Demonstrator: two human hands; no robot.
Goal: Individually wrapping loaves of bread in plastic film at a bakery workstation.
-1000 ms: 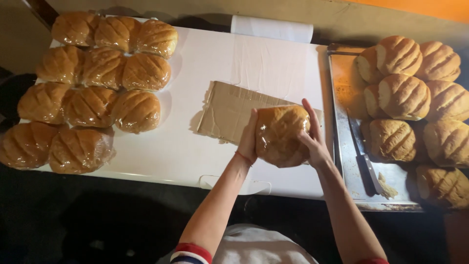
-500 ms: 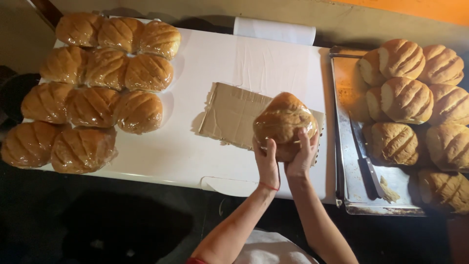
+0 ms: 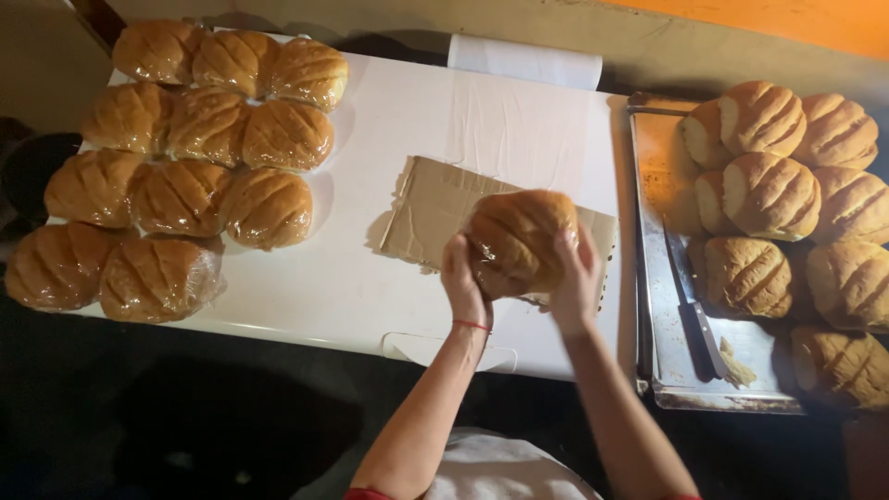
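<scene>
Both hands — left hand [image 3: 465, 282], right hand [image 3: 576, 282] — fingers clasping wrapped loaf [image 3: 519, 239] above cardboard sheet [image 3: 426, 208], pulling film snug; counter [image 3: 352, 278] beneath.

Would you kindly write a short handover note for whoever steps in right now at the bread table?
Left hand and right hand: both grip one film-covered loaf held above the cardboard sheet.
Done: eleven wrapped loaves sit grouped at the left of the white board.
Left: unwrapped loaves remain on the metal tray at right; a knife lies on it. Film roll at the back.
</scene>
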